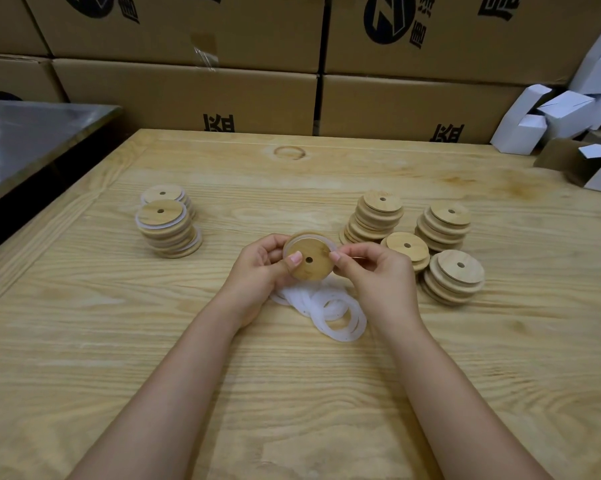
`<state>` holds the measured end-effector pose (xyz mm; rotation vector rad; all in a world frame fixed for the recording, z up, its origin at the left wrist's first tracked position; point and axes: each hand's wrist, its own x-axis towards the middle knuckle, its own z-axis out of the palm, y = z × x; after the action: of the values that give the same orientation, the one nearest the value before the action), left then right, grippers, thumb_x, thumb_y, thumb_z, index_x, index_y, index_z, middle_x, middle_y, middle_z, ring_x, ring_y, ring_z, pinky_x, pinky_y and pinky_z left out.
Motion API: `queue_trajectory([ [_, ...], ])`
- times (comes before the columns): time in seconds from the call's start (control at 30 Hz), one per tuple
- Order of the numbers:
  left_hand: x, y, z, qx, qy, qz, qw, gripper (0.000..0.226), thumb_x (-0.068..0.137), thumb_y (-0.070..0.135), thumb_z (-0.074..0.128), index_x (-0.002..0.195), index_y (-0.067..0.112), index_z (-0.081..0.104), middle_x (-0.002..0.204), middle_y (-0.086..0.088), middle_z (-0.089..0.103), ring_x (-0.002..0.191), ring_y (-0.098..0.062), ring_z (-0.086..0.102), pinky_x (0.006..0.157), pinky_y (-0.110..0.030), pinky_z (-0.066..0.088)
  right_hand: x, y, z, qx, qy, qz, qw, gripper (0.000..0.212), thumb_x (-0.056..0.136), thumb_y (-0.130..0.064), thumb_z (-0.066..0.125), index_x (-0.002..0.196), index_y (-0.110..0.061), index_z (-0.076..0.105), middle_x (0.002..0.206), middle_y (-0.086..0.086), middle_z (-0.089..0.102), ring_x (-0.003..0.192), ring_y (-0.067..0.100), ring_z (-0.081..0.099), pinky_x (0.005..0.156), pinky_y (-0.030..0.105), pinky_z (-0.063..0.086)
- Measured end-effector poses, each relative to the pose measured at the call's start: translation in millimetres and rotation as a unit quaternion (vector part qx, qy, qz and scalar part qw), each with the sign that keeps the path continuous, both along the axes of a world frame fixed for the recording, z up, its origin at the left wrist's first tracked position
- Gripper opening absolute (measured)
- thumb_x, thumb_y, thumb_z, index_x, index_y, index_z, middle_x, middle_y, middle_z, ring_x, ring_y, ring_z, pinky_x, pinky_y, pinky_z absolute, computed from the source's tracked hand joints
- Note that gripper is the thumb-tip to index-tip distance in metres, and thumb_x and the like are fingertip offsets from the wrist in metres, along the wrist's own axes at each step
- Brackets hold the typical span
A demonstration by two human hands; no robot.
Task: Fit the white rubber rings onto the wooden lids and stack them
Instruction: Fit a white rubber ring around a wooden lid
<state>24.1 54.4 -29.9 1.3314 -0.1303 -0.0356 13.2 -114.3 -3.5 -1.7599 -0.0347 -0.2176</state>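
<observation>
Both hands hold one round wooden lid (pixel 311 266) with a centre hole, tilted toward me above the table. My left hand (pixel 262 268) grips its left edge, thumb on the face. At the lid's right rim, my right hand (pixel 371 271) pinches a white rubber ring (pixel 315 236) that lies around the upper edge. A heap of loose white rings (pixel 337 311) lies just below the hands. Two stacks of lids with rings (pixel 169 225) stand at the left. Several stacks of bare lids (pixel 444 226) stand at the right.
The wooden table (pixel 292 375) stretches toward me. A steel tabletop (pixel 25 140) sits at the far left. Brown cartons (pixel 222 95) wall the back. Small white folded boxes (pixel 569 116) pile at the far right corner.
</observation>
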Motion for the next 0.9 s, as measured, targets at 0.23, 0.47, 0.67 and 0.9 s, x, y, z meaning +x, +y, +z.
queue_trajectory([
  [0.23, -1.0, -1.5, 2.4, 0.016, 0.008, 0.009, 1.0, 0.016, 0.087, 0.004, 0.056, 0.103, 0.004, 0.061, 0.092, -0.015, 0.069, 0.087, -0.027, 0.066, 0.078, -0.036, 0.053, 1.1, -1.6, -0.9, 0.088, 0.062, 0.02, 0.994, 0.015, 0.08, -0.012, 0.074, 0.067, -0.019, 0.071, 0.077, 0.001, 0.074, 0.074, 0.015, 0.072, 0.071, 0.031, 0.057],
  [0.47, -3.7, 0.2, 9.9, -0.016, 0.054, -0.022, 0.998, 0.04, 0.077, 0.02, 0.061, 0.111, -0.001, 0.058, 0.09, -0.016, 0.07, 0.079, -0.026, 0.069, 0.066, -0.034, 0.057, -1.1, -1.4, 2.4, 0.052, 0.038, 0.047, 0.997, 0.01, 0.084, -0.02, 0.07, 0.081, -0.011, 0.07, 0.082, 0.0, 0.074, 0.073, 0.015, 0.072, 0.074, 0.034, 0.059],
  [0.67, -1.6, 2.9, 16.2, -0.068, 0.1, -0.016, 0.993, 0.027, 0.09, 0.01, 0.053, 0.116, 0.008, 0.06, 0.081, -0.007, 0.069, 0.064, -0.017, 0.07, 0.049, -0.024, 0.056, -3.7, -0.4, 1.6, -0.074, -0.089, 0.047, 0.992, 0.012, 0.088, -0.013, 0.064, 0.085, -0.025, 0.066, 0.08, -0.015, 0.067, 0.074, 0.004, 0.065, 0.069, 0.019, 0.052],
  [0.9, -3.2, 3.1, 17.9, -0.033, 0.138, -0.025, 0.99, 0.018, 0.095, 0.011, 0.048, 0.105, 0.008, 0.062, 0.064, -0.009, 0.067, 0.044, -0.017, 0.063, 0.034, -0.02, 0.047, -1.2, -5.3, -8.1, -0.357, -0.417, 0.031, 0.836, 0.012, 0.087, -0.004, 0.06, 0.09, -0.001, 0.072, 0.075, 0.008, 0.069, 0.061, 0.023, 0.065, 0.051, 0.031, 0.052],
])
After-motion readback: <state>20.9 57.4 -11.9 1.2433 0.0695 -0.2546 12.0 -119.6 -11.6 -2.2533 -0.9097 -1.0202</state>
